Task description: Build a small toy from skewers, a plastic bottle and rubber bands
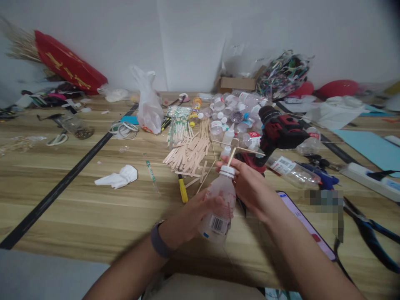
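Note:
My left hand (204,208) is closed around a clear plastic bottle (220,193) with red print, a barcode and a white cap (227,171). The bottle stands nearly upright, tilted a little. A thin wooden stick (231,156) rises at the cap; whether it passes through is unclear. My right hand (250,183) is closed at the bottle's neck, its fingers against the stick. Its thumb is mostly hidden. Just behind, another thin stick (246,149) lies crosswise. Beyond are a pile of flat craft sticks (189,152) and small dropper bottles (228,136).
A red cordless drill (281,129) stands right of my hands, near a phone (308,227), pliers (371,233) and a power strip (371,179). Several empty bottles (231,104) crowd the back. A yellow-handled tool (183,191) and crumpled tissue (120,177) lie left.

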### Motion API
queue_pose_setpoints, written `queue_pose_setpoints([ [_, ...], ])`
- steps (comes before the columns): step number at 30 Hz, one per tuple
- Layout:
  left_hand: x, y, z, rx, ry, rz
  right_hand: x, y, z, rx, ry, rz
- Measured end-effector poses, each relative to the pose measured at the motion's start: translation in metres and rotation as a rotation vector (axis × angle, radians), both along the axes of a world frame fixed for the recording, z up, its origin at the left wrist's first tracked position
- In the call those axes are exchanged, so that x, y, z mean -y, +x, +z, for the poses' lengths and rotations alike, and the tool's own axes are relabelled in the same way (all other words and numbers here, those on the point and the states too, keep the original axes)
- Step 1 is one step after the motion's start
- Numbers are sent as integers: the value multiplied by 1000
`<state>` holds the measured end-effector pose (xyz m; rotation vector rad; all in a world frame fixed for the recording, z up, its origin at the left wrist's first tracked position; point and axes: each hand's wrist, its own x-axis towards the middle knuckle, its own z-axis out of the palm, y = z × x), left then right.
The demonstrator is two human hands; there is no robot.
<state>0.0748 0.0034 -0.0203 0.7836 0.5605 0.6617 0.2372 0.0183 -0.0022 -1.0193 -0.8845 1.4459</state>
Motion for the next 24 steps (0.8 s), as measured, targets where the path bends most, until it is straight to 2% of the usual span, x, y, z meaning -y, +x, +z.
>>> queue_pose_setpoints([
  [3,0,2,1,-5,9,14,0,-2,3,-76,-34,21],
  [8,-1,6,4,-20,28,37,-1,-4,-1,-110,-62,-4],
  [14,0,1,3,15,21,18,0,-2,2,-202,-88,99],
  [20,-4,-10,-3,108,-64,-93,-5,2,0,-225,-55,21],
  [24,-4,-16,-4,280,-156,-119,-16,10,-3,-221,-97,-10],
])
